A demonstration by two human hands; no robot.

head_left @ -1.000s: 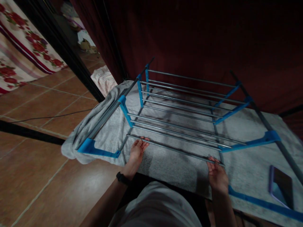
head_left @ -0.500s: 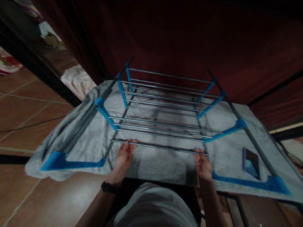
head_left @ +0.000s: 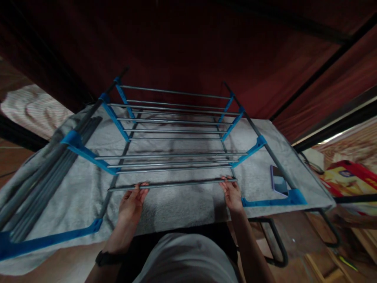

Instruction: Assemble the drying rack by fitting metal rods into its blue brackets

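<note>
A loose grey metal rod (head_left: 176,184) lies crosswise in front of me, held at both ends. My left hand (head_left: 131,205) grips it left of the middle, fingers curled over it. My right hand (head_left: 232,193) grips its right end. Beyond it stands a drying rack (head_left: 173,129) with several grey rods set in blue plastic brackets. The rack rests on a grey towel (head_left: 182,204). I wear a black watch (head_left: 107,258) on my left wrist.
A phone in a purple case (head_left: 279,181) lies on the towel at the right, beside a blue bracket (head_left: 273,201). A bundle of grey poles (head_left: 38,173) lies at the left. A dark red curtain (head_left: 206,47) hangs behind. A red box (head_left: 350,179) sits at the far right.
The view has swung to the right, so the rack and towel shift left in the frames. Both hands keep hold of the rod, which now sits nearly level.
</note>
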